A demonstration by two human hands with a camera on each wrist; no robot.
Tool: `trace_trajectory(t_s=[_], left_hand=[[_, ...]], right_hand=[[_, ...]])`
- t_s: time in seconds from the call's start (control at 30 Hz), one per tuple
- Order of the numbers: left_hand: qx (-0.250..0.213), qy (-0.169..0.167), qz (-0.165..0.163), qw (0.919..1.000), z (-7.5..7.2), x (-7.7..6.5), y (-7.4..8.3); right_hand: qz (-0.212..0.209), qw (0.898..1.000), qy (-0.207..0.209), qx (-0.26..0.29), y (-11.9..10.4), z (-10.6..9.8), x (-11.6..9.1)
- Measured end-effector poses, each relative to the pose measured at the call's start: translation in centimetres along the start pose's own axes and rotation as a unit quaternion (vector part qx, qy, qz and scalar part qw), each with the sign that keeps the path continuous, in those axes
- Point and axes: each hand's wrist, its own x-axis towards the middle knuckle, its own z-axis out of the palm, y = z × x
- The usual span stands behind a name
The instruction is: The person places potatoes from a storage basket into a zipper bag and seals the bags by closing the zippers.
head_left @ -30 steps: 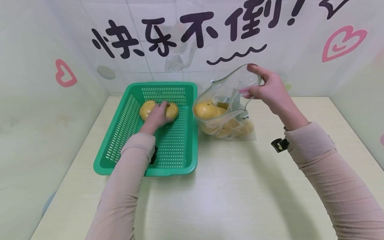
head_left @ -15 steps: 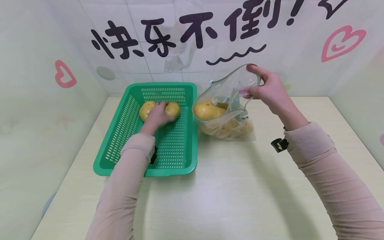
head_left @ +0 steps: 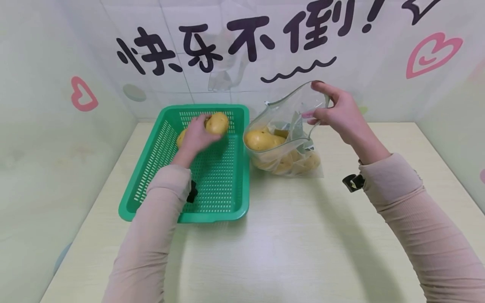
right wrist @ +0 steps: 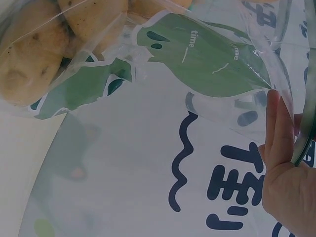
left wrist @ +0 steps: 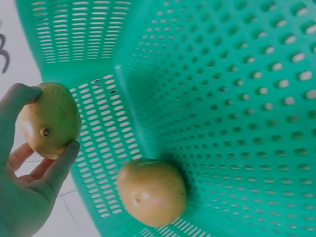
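Observation:
Inside the green basket (head_left: 242, 185), toward its back, my left hand (head_left: 197, 134) grips a yellow potato (head_left: 217, 123) between thumb and fingers. The left wrist view shows this potato (left wrist: 52, 120) raised off the basket floor. A second potato (left wrist: 152, 192) lies in the basket, mostly hidden behind the hand in the head view. My right hand (head_left: 339, 111) pinches the rim of a clear zip bag (head_left: 291, 101), whose mouth gapes toward the basket. Several potatoes (head_left: 261, 139) fill the bag's lower part, and green leaf prints (right wrist: 207, 54) show on its plastic in the right wrist view.
Basket and bag stand side by side on a pale wooden table (head_left: 284, 244). A white printed backdrop (head_left: 265, 42) rises close behind them, with side panels at left and right.
My left hand has lifted the potato up and toward the basket's back, away from the other one. The right hand and the bag have stayed in place.

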Motion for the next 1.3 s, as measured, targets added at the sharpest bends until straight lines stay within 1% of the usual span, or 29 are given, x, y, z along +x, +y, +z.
trace_trajectory(t_s=[0.23,0.37,0.5,0.67,0.8,0.97,1.03,1.13,1.3], left_hand=[[-0.033,0.028,0.026,0.9987,-1.5,-0.3,2.0],[-0.076,0.046,0.044,0.9950,-2.1,-0.6,3.2],[-0.117,0.056,0.055,0.9900,-2.7,-1.0,4.4],[-0.130,0.064,0.079,0.9863,-3.3,-1.4,6.1],[-0.130,0.078,0.112,0.9820,-3.8,-1.9,7.6],[-0.133,0.094,0.161,0.9734,-4.2,-2.8,9.5],[-0.138,0.092,0.178,0.9699,-4.3,-3.2,10.2],[-0.144,0.079,0.192,0.9675,-4.4,-3.9,11.2],[-0.146,0.053,0.205,0.9664,-4.3,-4.6,12.3]], right_hand=[[0.001,1.000,-0.003,0.007,0.0,-0.1,0.0],[0.000,1.000,-0.003,0.007,0.0,0.0,0.0],[-0.001,1.000,-0.004,0.007,0.0,0.0,0.0],[0.000,1.000,-0.005,0.006,0.0,0.0,0.0],[-0.001,1.000,-0.005,0.004,0.0,0.1,0.0],[-0.003,1.000,-0.006,-0.002,-0.1,0.2,0.0],[-0.002,1.000,-0.007,-0.005,-0.1,0.2,0.0],[0.001,1.000,-0.007,-0.008,0.0,0.2,0.0],[0.002,1.000,-0.007,0.000,0.0,0.3,0.0]])
